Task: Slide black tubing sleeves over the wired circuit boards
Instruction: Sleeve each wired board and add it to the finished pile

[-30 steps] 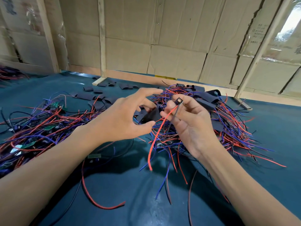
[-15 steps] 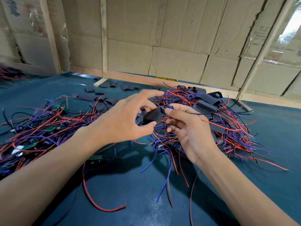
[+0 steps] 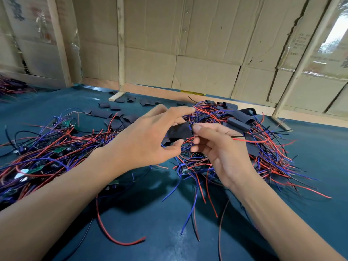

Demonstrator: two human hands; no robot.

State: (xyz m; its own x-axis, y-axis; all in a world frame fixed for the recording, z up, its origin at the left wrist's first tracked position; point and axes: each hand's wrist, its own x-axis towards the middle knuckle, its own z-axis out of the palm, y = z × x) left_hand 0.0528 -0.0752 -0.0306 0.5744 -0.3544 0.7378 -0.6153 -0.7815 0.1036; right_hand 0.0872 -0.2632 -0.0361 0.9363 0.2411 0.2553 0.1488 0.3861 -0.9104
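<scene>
On the teal table [image 3: 169,232], the left hand [image 3: 146,140] pinches a black sleeve [image 3: 179,131]; the right hand [image 3: 222,147] grips its wires [image 3: 250,141].

We have a single view, from a wide-angle camera worn on the person's head. It looks forward and down across the teal surface [image 3: 154,232], with both forearms entering from the bottom corners and the left hand [image 3: 148,136] and right hand [image 3: 224,147] meeting near the middle of the frame, close to the lens. The near part of the surface sits just below us; farther off, the view reaches the cardboard wall [image 3: 197,53] at the back. Straight edges bend toward the frame's borders. No second view overlaps with this one.
</scene>
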